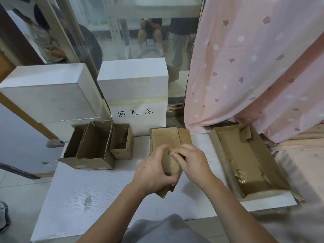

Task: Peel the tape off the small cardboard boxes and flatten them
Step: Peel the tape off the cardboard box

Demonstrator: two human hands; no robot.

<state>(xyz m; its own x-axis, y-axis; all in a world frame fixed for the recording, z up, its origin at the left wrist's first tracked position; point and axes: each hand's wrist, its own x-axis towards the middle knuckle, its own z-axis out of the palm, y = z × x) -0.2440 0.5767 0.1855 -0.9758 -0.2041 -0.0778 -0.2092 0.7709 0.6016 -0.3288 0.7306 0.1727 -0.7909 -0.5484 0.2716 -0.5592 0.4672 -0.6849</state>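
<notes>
Both hands meet over the middle of the white worktop (108, 195). The left hand (154, 172) curls round a small cardboard box (171, 166), which it mostly hides. The right hand (192, 163) pinches something at the box's top edge; tape perhaps, too small to tell. A flattened box (168, 137) lies just behind, partly covered. Three open boxes (98, 146) stand by the far left edge, a shallow tray (245, 160) at the right edge.

Only one bit of writing to read: handwritten "回收区" on a white paper label (138, 112), taped to the white foam box (133, 74) at centre frame.
</notes>
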